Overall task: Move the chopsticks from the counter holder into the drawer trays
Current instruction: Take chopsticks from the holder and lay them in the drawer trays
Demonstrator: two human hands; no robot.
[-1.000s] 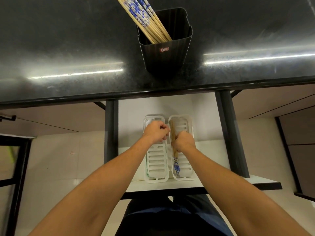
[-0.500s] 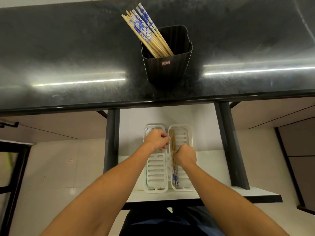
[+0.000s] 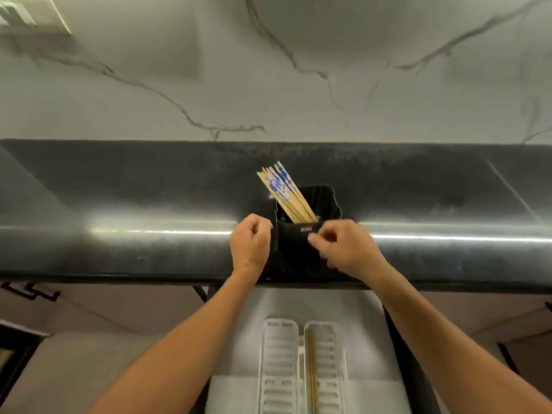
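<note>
A black holder (image 3: 321, 201) stands on the dark counter (image 3: 149, 204) with several wooden chopsticks with blue-and-white tops (image 3: 282, 191) leaning left in it. My left hand (image 3: 251, 243) hovers just left of the holder, fingers loosely curled, holding nothing. My right hand (image 3: 343, 246) is in front of the holder's right side, fingers bent and empty. Below, in the open drawer (image 3: 233, 392), lie two white slotted trays. The left tray (image 3: 279, 369) holds nothing. The right tray (image 3: 331, 369) has chopsticks (image 3: 312, 375) along its left side.
A marble-patterned wall (image 3: 268, 70) rises behind the counter. Dark cabinet frame posts (image 3: 412, 369) flank the drawer. Pale floor shows at lower left.
Both hands rose from the drawer trays to the holder on the counter. The right hand let go of the chopsticks, which now lie in the right tray. The view tilted up.
</note>
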